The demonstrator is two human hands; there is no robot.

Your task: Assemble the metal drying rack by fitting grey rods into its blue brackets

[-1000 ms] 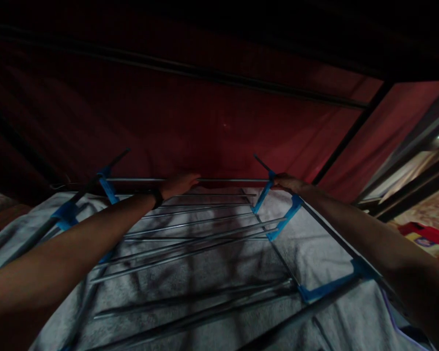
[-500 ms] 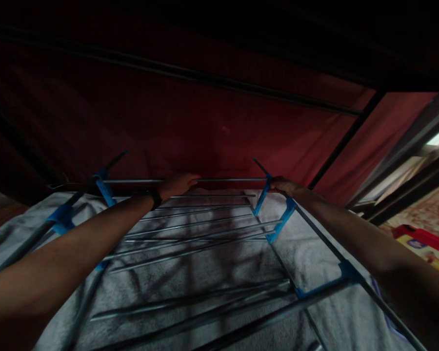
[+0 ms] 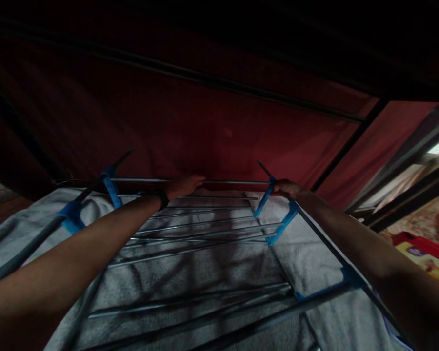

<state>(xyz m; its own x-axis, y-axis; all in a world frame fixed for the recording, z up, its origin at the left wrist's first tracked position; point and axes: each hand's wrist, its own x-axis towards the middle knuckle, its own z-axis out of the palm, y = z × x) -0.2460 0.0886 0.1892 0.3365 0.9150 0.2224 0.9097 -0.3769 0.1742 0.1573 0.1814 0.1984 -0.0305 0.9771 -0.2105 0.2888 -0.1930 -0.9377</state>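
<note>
A metal rod frame with blue plastic joints lies across a pale grey cloth [image 3: 325,243]. At its far end runs a crossbar [image 3: 237,182], and my left hand [image 3: 186,186] is closed around this bar near its middle, a dark band on the wrist. My right hand [image 3: 288,188] is closed on the right side rail [image 3: 322,231], close behind a blue joint [image 3: 265,196]. Another blue joint [image 3: 111,192] sits at the bar's left end. Several loose-looking metal rods [image 3: 190,251] lie across the middle, partly behind my left forearm.
A dark red fabric panel [image 3: 205,126] with a black frame bar [image 3: 190,73] rises behind the rod frame. Right of my right arm lies a red and yellow package [image 3: 424,253]. A black post [image 3: 351,141] slants down behind my right hand.
My left hand and the frame's left joints sit slightly farther right in view. The right hand keeps its place at the side rail. The camera has shifted a little.
</note>
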